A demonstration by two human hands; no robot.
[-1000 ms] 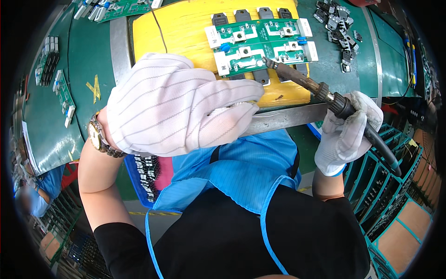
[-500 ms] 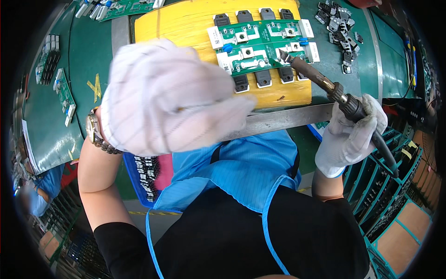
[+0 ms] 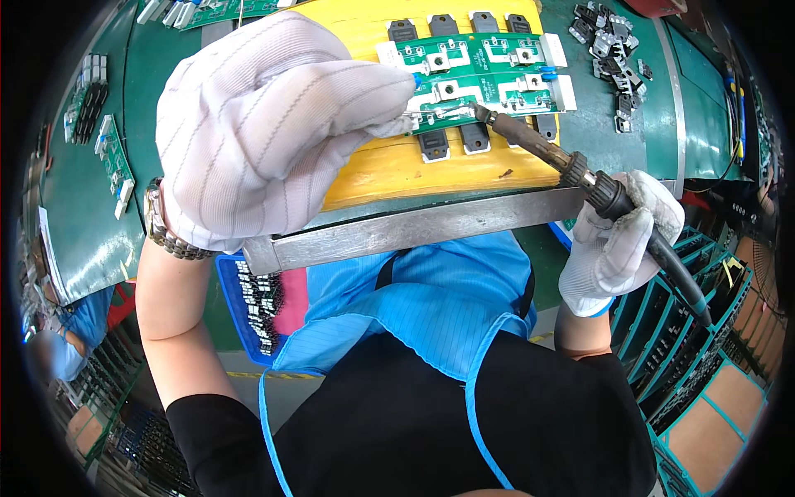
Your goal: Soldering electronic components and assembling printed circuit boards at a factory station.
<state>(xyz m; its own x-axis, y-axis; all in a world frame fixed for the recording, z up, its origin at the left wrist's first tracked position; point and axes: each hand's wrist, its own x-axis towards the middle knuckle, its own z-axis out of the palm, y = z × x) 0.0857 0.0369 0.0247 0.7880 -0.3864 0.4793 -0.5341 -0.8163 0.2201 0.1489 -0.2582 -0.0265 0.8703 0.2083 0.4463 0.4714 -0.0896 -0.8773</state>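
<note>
My left hand [image 3: 257, 124], in a white striped glove, is closed in a pinch at the near left edge of a green circuit board [image 3: 489, 60]. A thin silvery strand, looking like solder wire [image 3: 447, 111], runs from its fingertips along the board. My right hand [image 3: 619, 248], also gloved, is wrapped round the handle of a soldering iron [image 3: 542, 151]. The iron's tip meets the strand's end near the board's front edge. Black flat components [image 3: 434, 146] stick out along the board's front and back edges. My left hand hides the board's near left corner.
Beneath the board lies a yellow block [image 3: 364, 186], with a metal bar [image 3: 414, 222] in front. Loose black parts [image 3: 611, 58] are heaped at right. More boards [image 3: 114, 166] lie at left. A blue tray [image 3: 240, 319] of small parts sits below; a rack [image 3: 662, 348] stands at right.
My left hand has moved up and back to the board's left side, uncovering the metal bar. The iron's tip has shifted left and nearer along the board, which sits slightly farther right.
</note>
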